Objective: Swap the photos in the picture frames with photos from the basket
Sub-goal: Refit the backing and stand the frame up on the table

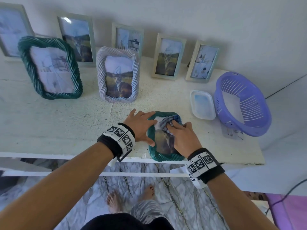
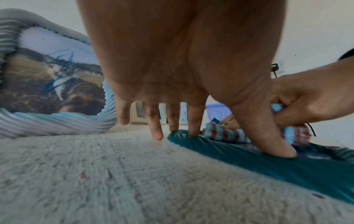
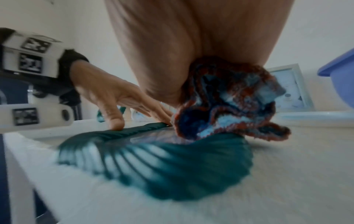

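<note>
My left hand (image 1: 141,125) lies spread and flat, its fingers (image 2: 193,125) straight and its thumb pressing down on the near left rim of the teal frame (image 1: 152,153), which lies face up on the shelf (image 1: 66,123) at its front edge. The ring finger reaches past the frame's far corner and touches the shelf itself.

My right hand (image 1: 181,138) sits just to the right of my left, over the same frame. Its fingers are curled around a bunched checked cloth (image 3: 228,98) in blue, white and red, and they press that cloth onto the upper part of the frame's glass. Under the glass, below my knuckles, a photo of a cat in a field (image 1: 163,143) shows.

Beyond my left fingertips stands a pale ribbed frame (image 1: 101,72) with another cat photo, leaning back toward the wall. Further left of it stands a larger teal ribbed frame (image 1: 28,63) holding a pale picture. Behind both, a row of plain light frames (image 1: 169,57) lines the wall.

To the right of my cloth hand, well apart from it, lies a shallow clear lid or tray (image 1: 202,105), and just beside that a purple slatted basket (image 1: 259,120), tilted so its open side faces me. I cannot tell what lies in it beyond a pale sheet.
</note>
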`<state>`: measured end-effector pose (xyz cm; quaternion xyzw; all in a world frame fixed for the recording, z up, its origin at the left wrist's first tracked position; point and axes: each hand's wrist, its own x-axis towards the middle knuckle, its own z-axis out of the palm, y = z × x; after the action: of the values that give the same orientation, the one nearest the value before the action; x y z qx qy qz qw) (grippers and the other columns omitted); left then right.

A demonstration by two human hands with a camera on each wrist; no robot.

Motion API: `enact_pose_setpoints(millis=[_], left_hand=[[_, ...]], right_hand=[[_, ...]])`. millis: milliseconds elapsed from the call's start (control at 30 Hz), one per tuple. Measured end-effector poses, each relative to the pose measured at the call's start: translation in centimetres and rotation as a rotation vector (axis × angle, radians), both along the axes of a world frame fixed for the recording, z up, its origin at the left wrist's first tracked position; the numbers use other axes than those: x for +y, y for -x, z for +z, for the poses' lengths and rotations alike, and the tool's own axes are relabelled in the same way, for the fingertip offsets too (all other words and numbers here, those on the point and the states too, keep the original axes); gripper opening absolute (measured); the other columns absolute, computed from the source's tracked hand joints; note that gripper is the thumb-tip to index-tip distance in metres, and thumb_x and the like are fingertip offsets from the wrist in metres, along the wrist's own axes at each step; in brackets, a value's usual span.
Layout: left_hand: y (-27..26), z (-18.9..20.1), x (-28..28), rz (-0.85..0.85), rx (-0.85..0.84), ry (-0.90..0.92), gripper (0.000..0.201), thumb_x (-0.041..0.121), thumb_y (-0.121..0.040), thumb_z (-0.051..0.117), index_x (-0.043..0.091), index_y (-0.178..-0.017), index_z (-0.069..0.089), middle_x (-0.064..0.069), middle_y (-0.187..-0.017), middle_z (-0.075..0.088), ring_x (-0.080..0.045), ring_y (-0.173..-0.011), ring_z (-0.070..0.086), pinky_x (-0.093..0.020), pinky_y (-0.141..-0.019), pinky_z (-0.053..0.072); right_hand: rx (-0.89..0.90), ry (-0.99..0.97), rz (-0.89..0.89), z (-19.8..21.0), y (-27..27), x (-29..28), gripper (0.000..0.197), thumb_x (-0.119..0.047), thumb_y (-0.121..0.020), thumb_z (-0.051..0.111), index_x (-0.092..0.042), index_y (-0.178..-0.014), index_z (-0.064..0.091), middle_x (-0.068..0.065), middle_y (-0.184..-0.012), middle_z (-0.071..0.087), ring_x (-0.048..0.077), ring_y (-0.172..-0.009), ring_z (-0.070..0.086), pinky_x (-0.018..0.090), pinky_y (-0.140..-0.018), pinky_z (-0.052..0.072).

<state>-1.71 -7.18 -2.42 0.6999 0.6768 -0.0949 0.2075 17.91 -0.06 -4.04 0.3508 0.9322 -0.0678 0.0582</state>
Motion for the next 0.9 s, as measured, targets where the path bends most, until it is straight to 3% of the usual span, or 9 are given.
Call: enact_pose_setpoints(millis=[67, 200, 333, 467, 567, 667, 767, 900], left_hand=[[0.1, -0.1, 0.1, 0.007, -0.010, 0.003, 0.099, 0.078, -0.071, 0.059, 0.032, -0.152, 0.025, 0.006, -0.164, 0.000, -0.027, -0.146, 0.017, -0.055, -0.119, 0.006], [0.3, -0.4, 0.1, 0.014, -0.022, 0.016, 0.100, 0.080, -0.071, 0.057, 0.034, -0.152, 0.021, 0.009, -0.164, -0.004, -0.025, -0.147, 0.013, -0.053, -0.119, 0.004], [0.1, -0.6, 0.1, 0.019, -0.026, 0.019, 0.098, 0.078, -0.073, 0.057, 0.035, -0.153, 0.019, 0.009, -0.163, -0.006, -0.024, -0.147, 0.013, -0.051, -0.120, 0.007], [0.2, -0.6, -0.1, 0.031, -0.034, 0.027, 0.103, 0.081, -0.071, 0.056, 0.036, -0.154, 0.014, 0.010, -0.163, -0.010, -0.021, -0.148, 0.009, -0.051, -0.120, 0.004], [0.0, -0.6, -0.2, 0.029, -0.008, 0.083, 0.121, 0.088, -0.059, 0.058, 0.035, -0.154, 0.006, 0.010, -0.161, -0.018, -0.019, -0.149, 0.001, -0.053, -0.119, 0.001], [-0.5, -0.7, -0.2, 0.015, 0.036, 0.087, 0.128, 0.088, -0.056, 0.060, 0.031, -0.155, 0.002, 0.007, -0.161, -0.021, -0.020, -0.150, -0.001, -0.054, -0.118, 0.001], [-0.5, -0.6, -0.1, 0.021, 0.021, 0.096, 0.127, 0.086, -0.058, 0.062, 0.030, -0.155, 0.001, 0.006, -0.161, -0.023, -0.019, -0.150, -0.002, -0.053, -0.118, 0.001], [-0.6, -0.7, -0.3, 0.053, -0.005, 0.086, 0.127, 0.091, -0.056, 0.057, 0.032, -0.155, 0.003, 0.008, -0.161, -0.021, -0.018, -0.150, -0.002, -0.053, -0.118, 0.001]], right_hand=[[-0.007, 0.035, 0.089, -0.2, -1.2, -1.1, 0.044, -0.010, -0.083, 0.048, -0.018, -0.124, 0.061, 0.001, -0.134, 0.055, 0.034, -0.087, 0.049, 0.036, -0.076, 0.043], [-0.182, 0.119, 0.239, -0.7, -4.0, -2.7, 0.056, -0.011, -0.082, 0.048, -0.022, -0.137, 0.050, -0.004, -0.145, 0.042, 0.031, -0.112, 0.050, 0.033, -0.085, 0.039], [-0.129, -0.022, 0.153, 1.3, -2.1, -0.3, 0.048, -0.008, -0.076, 0.064, -0.017, -0.123, 0.063, 0.003, -0.132, 0.057, 0.031, -0.087, 0.049, 0.033, -0.073, 0.045], [-0.122, -0.027, 0.147, 1.7, -0.3, 0.9, 0.050, -0.012, -0.086, 0.054, -0.015, -0.136, 0.051, 0.007, -0.144, 0.045, 0.033, -0.097, 0.045, 0.035, -0.084, 0.040], [-0.035, -0.011, 0.225, 1.4, -2.3, -0.8, 0.056, -0.012, -0.062, 0.076, -0.017, -0.117, 0.067, 0.006, -0.127, 0.060, 0.032, -0.080, 0.052, 0.032, -0.068, 0.050], [-0.002, -0.011, 0.348, 1.1, -5.0, -2.5, 0.056, -0.012, -0.050, 0.080, -0.019, -0.105, 0.072, 0.006, -0.113, 0.063, 0.030, -0.074, 0.054, 0.033, -0.061, 0.053], [0.003, -0.014, 0.296, 1.4, -4.8, -0.9, 0.049, -0.010, -0.053, 0.080, -0.019, -0.101, 0.074, 0.007, -0.105, 0.063, 0.031, -0.072, 0.053, 0.036, -0.060, 0.053], [-0.004, -0.030, 0.156, 1.3, -2.3, 0.8, 0.042, -0.012, -0.069, 0.070, -0.018, -0.111, 0.069, 0.008, -0.111, 0.059, 0.032, -0.084, 0.049, 0.034, -0.068, 0.050]])
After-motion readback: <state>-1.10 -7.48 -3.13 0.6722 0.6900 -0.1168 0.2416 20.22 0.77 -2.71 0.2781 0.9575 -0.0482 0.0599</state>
